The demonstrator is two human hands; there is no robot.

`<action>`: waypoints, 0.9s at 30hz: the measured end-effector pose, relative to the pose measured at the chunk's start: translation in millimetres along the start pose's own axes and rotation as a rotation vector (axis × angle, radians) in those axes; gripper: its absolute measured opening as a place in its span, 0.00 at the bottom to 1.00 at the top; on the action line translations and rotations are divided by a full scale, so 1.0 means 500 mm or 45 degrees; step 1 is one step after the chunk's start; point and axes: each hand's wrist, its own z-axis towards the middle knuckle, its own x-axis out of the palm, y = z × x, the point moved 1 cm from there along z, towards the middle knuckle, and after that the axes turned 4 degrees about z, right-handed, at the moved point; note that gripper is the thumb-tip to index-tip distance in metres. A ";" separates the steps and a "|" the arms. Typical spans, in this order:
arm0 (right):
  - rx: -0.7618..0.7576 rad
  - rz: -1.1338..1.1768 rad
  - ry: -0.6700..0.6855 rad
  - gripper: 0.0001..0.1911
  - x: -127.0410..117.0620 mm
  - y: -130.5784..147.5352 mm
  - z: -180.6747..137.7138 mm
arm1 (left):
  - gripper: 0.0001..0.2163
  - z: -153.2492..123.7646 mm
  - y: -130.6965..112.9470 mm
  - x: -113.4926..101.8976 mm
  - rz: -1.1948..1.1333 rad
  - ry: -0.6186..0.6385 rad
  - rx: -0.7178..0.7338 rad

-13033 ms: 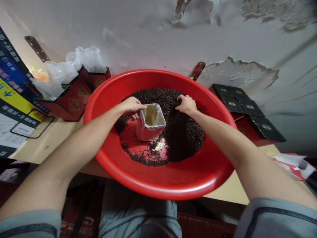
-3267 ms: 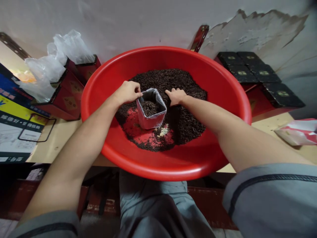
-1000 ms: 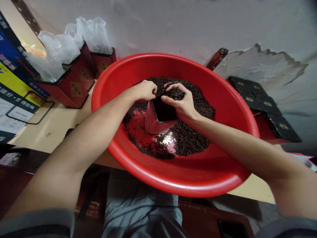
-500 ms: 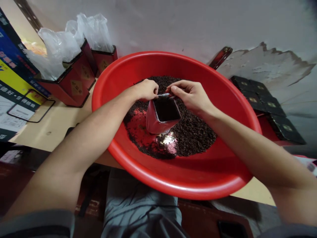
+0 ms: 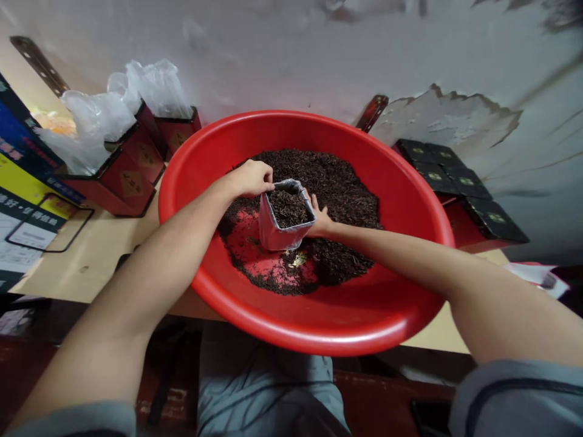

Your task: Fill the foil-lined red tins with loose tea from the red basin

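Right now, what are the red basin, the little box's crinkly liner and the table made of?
The red basin looks like smooth plastic: its rim shines. The liner seems clear plastic film, creased and glossy. The table is probably pale, dull wood or board: a knotlike spot shows.

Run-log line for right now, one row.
left hand: gripping square plastic-lined red container by rim | right hand: spread beside it | contents: loose dark shreds | location: in round red plastic basin
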 end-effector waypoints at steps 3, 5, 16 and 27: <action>-0.002 -0.009 -0.130 0.45 0.004 0.009 0.027 | 0.09 -0.004 -0.006 -0.004 0.047 0.014 -0.034; 0.005 -0.034 -0.221 0.38 0.002 0.004 0.052 | 0.11 -0.007 -0.011 -0.007 0.058 0.038 -0.052; -0.316 -0.147 -0.338 0.24 -0.063 -0.046 0.110 | 0.09 -0.007 -0.012 -0.007 0.084 0.035 -0.039; -0.399 0.729 -0.744 0.24 -0.187 -0.059 0.097 | 0.09 -0.010 -0.018 -0.010 0.089 0.060 -0.022</action>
